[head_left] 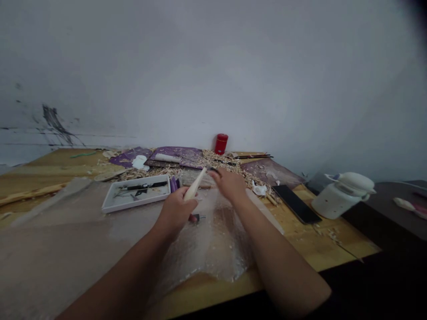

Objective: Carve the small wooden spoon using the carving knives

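Clenching a pale wooden carving (195,184) in the left hand (175,211), long axis slanting up toward the right hand (230,184), tip just beside those curled fingers (215,174), their hold impossible to tell.

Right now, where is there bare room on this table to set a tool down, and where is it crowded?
Bare wood shows right of the plastic sheet, below the phone and jug; more shows at the far left, behind the tray. It is crowded beyond the left hand and right hand, where shavings heap around the purple sheets.
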Demonstrator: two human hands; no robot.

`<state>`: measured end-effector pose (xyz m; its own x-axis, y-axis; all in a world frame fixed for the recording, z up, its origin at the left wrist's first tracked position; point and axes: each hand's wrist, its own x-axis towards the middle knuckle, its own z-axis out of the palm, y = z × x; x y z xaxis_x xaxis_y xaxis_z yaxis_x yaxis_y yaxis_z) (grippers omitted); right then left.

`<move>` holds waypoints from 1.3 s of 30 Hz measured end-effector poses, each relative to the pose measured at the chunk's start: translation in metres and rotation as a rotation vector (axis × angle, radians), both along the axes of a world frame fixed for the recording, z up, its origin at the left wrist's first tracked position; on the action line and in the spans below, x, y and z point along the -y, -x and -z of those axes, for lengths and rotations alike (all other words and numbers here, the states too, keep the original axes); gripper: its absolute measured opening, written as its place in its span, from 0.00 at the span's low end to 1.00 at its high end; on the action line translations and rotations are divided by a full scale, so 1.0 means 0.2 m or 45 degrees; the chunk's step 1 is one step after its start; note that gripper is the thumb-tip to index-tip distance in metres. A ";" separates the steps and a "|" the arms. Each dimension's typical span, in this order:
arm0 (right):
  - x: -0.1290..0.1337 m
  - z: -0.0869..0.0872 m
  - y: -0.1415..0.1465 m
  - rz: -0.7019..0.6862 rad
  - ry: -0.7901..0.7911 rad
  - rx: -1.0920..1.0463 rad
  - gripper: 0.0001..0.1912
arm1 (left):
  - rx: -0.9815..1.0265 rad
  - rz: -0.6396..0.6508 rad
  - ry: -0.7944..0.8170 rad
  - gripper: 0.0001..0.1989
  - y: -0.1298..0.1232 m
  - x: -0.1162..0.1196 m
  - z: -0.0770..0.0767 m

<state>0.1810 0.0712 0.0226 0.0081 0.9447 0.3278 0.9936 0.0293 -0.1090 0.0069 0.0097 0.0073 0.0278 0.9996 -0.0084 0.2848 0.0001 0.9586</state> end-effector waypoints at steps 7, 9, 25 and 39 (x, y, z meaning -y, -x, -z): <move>0.00 0.01 -0.08 -0.002 -0.100 -0.059 0.31 | 0.160 -0.006 0.046 0.12 0.01 -0.01 0.01; 0.04 0.02 0.01 -0.179 -0.094 -0.008 0.30 | 0.146 -0.025 0.053 0.12 0.01 -0.02 0.01; 0.18 0.03 0.21 -0.572 0.013 0.144 0.30 | 0.088 0.033 0.004 0.11 0.03 -0.04 0.01; -0.04 0.04 -0.12 0.039 -0.172 -0.176 0.30 | 0.031 0.046 0.115 0.05 -0.01 0.00 0.00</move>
